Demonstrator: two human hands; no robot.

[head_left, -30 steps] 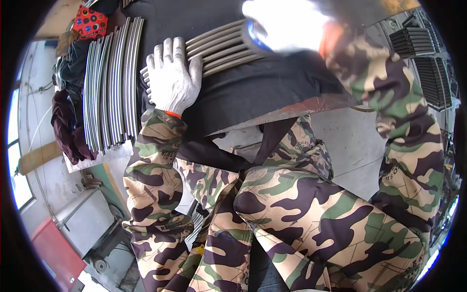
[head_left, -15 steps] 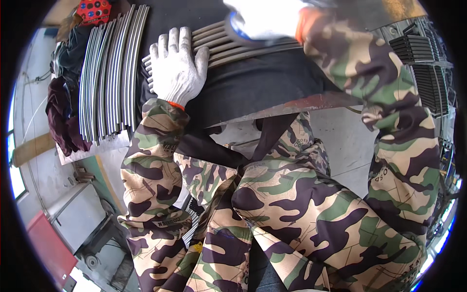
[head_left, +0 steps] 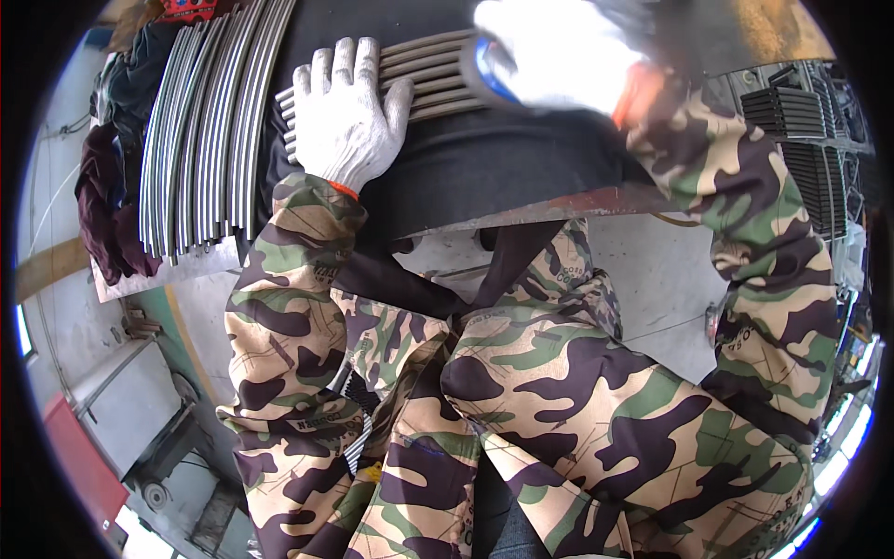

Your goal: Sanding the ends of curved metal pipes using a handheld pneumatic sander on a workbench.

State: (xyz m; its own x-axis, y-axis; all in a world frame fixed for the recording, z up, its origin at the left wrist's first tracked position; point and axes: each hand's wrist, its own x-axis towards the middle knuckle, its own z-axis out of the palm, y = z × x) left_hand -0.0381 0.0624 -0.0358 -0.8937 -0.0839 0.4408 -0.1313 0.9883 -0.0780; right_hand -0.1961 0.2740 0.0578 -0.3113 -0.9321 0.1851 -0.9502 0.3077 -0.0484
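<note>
Several grey metal rods (head_left: 424, 70) lie side by side across a black-covered table (head_left: 503, 154). My left hand (head_left: 346, 135), in a white knit glove with an orange cuff, rests flat on their left ends with fingers spread. Over the rods farther right is my right hand (head_left: 563, 61), gloved the same way and smeared by motion. Its fingers curl around a round, blue-edged thing (head_left: 489, 73) that touches or hovers just above the rods; its kind is too blurred to tell. The right ends of the rods are hidden behind that hand.
A bundle of longer metal rods (head_left: 209, 140) lies to the left, beside dark crumpled cloths (head_left: 110, 205). A red thing with round spots (head_left: 191, 9) sits at the far left. Racks of dark bars (head_left: 810, 177) stand at the right. The table's front edge (head_left: 559, 205) runs before me.
My right hand has moved to the right along the rods with the blue-edged thing. My left hand stays flat on the rods. The whole view has shifted slightly.
</note>
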